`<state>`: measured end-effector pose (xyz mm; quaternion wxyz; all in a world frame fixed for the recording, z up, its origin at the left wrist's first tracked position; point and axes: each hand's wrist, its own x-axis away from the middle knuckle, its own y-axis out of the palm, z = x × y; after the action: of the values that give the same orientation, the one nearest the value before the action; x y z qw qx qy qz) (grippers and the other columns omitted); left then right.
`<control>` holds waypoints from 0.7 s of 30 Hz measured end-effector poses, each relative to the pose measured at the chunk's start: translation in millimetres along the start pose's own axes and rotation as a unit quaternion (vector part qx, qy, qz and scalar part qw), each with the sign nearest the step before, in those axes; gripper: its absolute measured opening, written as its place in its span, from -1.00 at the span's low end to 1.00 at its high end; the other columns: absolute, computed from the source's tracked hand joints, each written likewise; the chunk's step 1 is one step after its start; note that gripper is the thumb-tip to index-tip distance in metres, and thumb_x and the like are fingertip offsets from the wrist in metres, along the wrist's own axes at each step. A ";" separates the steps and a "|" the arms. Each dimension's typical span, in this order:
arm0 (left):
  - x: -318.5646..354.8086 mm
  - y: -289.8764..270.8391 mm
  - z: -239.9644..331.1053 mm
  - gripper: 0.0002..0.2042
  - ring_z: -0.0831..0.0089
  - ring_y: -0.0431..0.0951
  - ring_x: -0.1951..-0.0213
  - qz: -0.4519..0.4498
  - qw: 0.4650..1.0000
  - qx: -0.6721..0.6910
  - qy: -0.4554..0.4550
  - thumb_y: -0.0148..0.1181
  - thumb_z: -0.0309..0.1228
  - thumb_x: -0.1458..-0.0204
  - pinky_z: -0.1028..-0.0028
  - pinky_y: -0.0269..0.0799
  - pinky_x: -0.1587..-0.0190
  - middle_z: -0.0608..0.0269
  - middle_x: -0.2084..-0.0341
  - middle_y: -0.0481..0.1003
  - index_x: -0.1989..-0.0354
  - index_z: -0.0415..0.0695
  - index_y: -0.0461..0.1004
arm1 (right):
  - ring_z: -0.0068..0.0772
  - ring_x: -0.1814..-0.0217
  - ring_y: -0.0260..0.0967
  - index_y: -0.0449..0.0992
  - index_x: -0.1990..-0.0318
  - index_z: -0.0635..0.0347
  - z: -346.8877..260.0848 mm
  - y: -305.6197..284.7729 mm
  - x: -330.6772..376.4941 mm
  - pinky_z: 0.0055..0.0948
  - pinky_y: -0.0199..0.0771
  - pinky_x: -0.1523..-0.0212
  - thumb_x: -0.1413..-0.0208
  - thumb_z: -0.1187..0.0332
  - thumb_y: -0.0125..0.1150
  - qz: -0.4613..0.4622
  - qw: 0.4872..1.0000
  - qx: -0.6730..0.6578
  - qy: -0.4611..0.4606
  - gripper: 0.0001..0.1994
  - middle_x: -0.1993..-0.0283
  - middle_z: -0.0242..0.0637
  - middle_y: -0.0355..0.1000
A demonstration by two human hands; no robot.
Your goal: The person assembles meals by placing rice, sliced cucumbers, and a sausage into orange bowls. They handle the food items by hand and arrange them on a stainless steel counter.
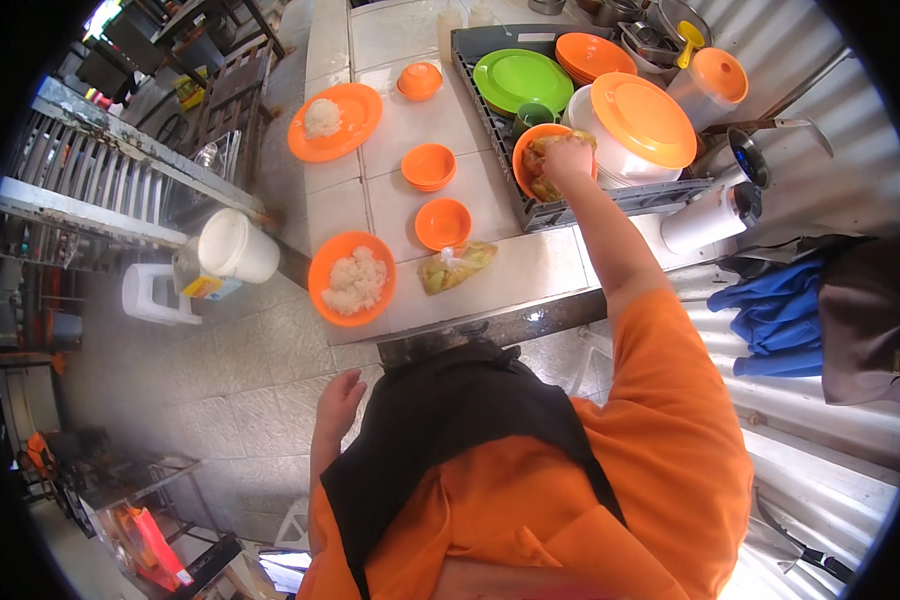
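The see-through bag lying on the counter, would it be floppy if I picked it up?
Probably floppy: the bag looks like thin, creased plastic. It might sag, because lumpy food seems to fill it. It probably wouldn't roll far, since it's uneven rather than round.

Shirt (pixel 500 490): bright orange, loose, with soft creases over the chest and, from where I stand, one even colour.
Right sleeve (pixel 670 370): same orange, cut wide and roomy, short enough to leave the forearm bare.
Left sleeve (pixel 316 545): only a strip of orange shows past the apron (pixel 460 410).
Apron cloth: plain black, a broad bib over the front of the shirt, dark against all that orange.
Straps (pixel 608 488): narrow, black, one on either side of the bib, running towards the shoulders.
Right hand (pixel 567 158): bare.
Left hand (pixel 340 400): bare, like the wrist.
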<state>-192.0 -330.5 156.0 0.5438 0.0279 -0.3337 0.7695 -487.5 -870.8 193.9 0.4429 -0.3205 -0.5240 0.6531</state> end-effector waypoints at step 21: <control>-11.3 -1.3 -11.0 -0.65 0.22 0.55 0.01 0.007 1.000 -0.007 0.005 0.19 -0.33 -0.12 0.34 0.44 -0.05 -0.01 0.07 0.53 -0.03 -0.25 0.46 | -0.46 0.29 0.37 0.49 0.18 0.11 76.8 -71.8 -25.2 -0.43 0.39 0.23 -0.25 0.30 0.08 -0.049 0.801 -0.597 -0.017 -0.87 0.34 -0.40 0.44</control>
<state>-182.8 -333.5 143.5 0.5401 0.0182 -0.3366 0.7711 -527.7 -920.4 281.2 0.1865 -0.4842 -0.8325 0.1940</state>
